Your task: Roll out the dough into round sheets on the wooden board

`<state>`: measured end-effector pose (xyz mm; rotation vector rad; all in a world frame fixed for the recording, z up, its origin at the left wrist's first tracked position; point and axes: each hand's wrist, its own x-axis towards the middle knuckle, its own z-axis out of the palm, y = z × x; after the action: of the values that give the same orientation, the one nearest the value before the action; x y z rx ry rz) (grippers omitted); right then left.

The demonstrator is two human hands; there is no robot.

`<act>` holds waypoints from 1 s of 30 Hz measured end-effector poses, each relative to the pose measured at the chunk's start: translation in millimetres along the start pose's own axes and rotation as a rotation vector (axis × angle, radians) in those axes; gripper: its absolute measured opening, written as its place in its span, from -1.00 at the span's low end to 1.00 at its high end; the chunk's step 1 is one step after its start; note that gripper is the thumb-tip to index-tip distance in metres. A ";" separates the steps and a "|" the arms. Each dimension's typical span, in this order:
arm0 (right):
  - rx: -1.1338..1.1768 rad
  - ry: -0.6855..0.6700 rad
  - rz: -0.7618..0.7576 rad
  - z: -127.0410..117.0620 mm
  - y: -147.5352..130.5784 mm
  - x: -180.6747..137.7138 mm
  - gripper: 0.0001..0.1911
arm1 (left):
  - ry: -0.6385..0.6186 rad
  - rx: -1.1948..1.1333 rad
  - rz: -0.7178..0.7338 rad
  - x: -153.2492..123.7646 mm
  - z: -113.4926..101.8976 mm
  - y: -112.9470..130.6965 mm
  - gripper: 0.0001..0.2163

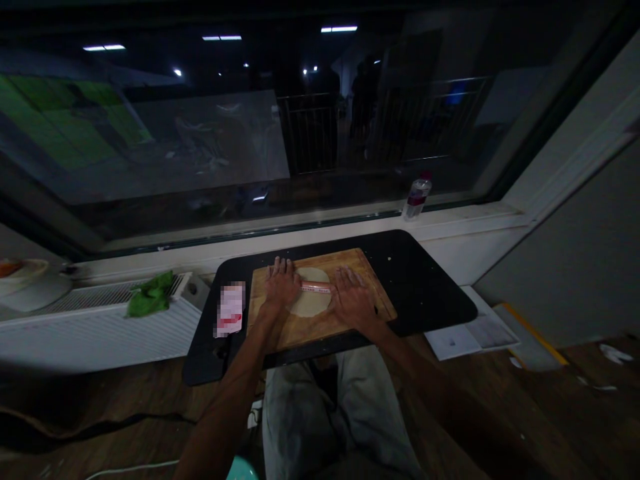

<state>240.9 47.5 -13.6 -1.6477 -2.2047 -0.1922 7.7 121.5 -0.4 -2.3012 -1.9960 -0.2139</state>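
Observation:
A round, thin sheet of pale dough (311, 306) lies on a wooden cutting board (300, 339). Across it runs a short rolling pin (316, 287), pinkish with a white printed strip. My left hand (283, 281) covers and holds the pin's left end, palm down, fingers pointing away from me. At the other end, my right hand (351, 293) holds the pin the same way, knuckles up. Both pin ends are hidden under the palms. The board sits on a black tabletop (420, 287).
A blurred pink-and-white packet or phone (230, 309) lies left of the board. Green cloth (151, 295) drapes over a white radiator (125, 333). A water bottle (417, 196) stands on the sill (450, 223). On the far left is a white bowl (33, 287).

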 end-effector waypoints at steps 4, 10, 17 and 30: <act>0.008 0.062 0.013 -2.4 -18.0 -25.4 -0.32 | -0.003 0.000 0.048 6.1 1.7 0.4 -0.40; 0.022 0.144 0.041 -1.1 -48.1 -55.4 -0.26 | 0.004 -0.026 0.058 10.3 4.2 1.7 -0.40; 0.031 0.112 0.057 1.1 -42.9 -50.6 -0.27 | 0.014 -0.042 0.058 11.4 5.1 2.7 -0.41; -0.061 -0.042 0.152 4.7 6.5 20.0 -0.32 | 0.027 -0.082 -0.054 25.0 -3.9 23.8 -0.40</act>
<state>241.2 68.9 -11.1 -1.8597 -2.1114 -0.1862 34.5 141.9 8.1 -2.2803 -2.0757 -0.3360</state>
